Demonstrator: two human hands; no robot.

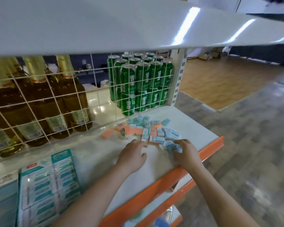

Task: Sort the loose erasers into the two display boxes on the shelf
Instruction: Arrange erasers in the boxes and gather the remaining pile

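1. Your right hand [186, 153] is curled round a small bunch of pale-blue paper-sleeved erasers [172, 147], just inside the orange front lip of the white metal shelf [208, 149]. If you lift with that many in a loose grasp, one can slip out and go over the lip to the grey floor.
2. Your left hand [132, 156] lies flat and empty on the shelf, its fingers relaxed and reaching toward the loose heap of small blue and orange erasers [144, 131]. Sweep too briskly and you push pieces back through the white wire grid [82, 95] at the rear, under the brown glass bottles [59, 102] or the green drink cans [138, 86].
3. The heap mixes the two colours closely, orange pieces touching blue ones, so a hurried handful likely carries the wrong colour along.
4. The teal-and-white card display box [49, 182] sits well to your left, and a second box [3, 190] beside it is only partly in view. The carry across is where drops seem likeliest.
5. The boxes already look well filled, so pressing more in may tip packed pieces out.
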